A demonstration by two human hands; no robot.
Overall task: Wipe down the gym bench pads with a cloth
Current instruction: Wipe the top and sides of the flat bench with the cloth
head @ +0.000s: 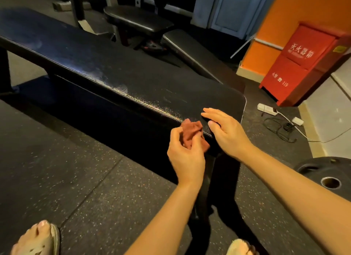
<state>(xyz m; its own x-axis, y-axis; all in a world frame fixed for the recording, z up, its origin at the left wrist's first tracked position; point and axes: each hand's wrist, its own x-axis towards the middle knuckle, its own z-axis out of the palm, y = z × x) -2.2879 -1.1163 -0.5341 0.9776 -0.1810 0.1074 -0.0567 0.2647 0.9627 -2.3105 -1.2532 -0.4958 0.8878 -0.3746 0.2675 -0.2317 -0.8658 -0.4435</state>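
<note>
2 hands work at the near end of a black flat bench pad point(114, 70), 1 of them holding a cloth.

The left hand point(185, 156), low in the centre of the frame, has its fingers curled round a crumpled rust-red cloth point(191, 134), bunched against the pad's front edge just left of the right hand point(226, 131). The right hand lies palm down on the pad's rounded end corner, fingers straight, holding nothing. The pad runs from the upper left to the centre right of the frame. At the upper right a red fire extinguisher box point(307, 64) marked 119 stands against an orange wall point(284, 17). Below it a white power strip point(266, 109) lies on the speckled rubber floor point(57, 159), and a black weight plate point(326, 176) sits at the right edge.
</note>
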